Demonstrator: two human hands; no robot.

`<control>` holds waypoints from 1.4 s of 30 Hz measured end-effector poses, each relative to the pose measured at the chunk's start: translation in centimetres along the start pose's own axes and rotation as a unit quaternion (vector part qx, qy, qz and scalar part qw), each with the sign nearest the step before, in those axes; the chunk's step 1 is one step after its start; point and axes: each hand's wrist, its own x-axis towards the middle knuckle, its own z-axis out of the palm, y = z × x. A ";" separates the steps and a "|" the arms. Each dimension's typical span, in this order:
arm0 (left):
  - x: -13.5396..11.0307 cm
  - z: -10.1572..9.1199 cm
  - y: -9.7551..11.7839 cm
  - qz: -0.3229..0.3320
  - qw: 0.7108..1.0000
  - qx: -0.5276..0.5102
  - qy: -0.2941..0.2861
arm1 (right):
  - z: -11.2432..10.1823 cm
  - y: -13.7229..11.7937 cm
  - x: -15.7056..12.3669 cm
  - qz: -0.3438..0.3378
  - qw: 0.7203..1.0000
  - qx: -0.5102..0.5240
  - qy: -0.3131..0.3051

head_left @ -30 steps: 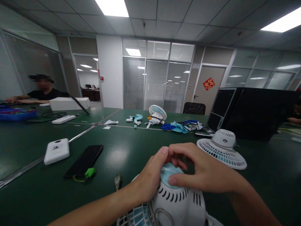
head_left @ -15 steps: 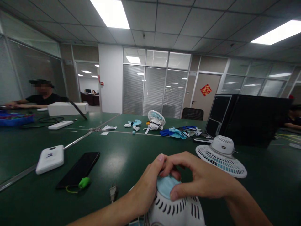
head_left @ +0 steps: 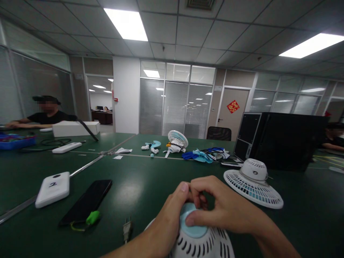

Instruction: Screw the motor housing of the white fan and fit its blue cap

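Toward the bench's (head_left: 146,202) near edge, the right hand (head_left: 220,206) pinches the fan's (head_left: 200,249) blue cap (head_left: 197,230), likely slick, best rim-held, the left hand's (head_left: 168,215) grip unclear.

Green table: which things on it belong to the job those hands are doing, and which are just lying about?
Part of the job:
white fan, between the left hand and right hand
pale blue cap, right thumb on it
plug, probably the fan's

Apparently just lying about:
black phone
white block marked "2"
white box
black case
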 end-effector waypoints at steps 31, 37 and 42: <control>0.9 0.1 -2.5 -0.036 0.995 -0.097 -0.002 | 6.2 2.2 -4.1 -0.088 0.902 -0.405 0.123; 1.1 0.3 -2.6 -0.026 0.995 -0.020 -0.090 | 4.9 2.2 -5.4 -0.028 0.955 -0.286 0.076; 1.4 -0.7 -3.6 0.027 0.977 0.179 -0.110 | 3.0 3.5 -10.1 0.030 0.955 -0.280 0.092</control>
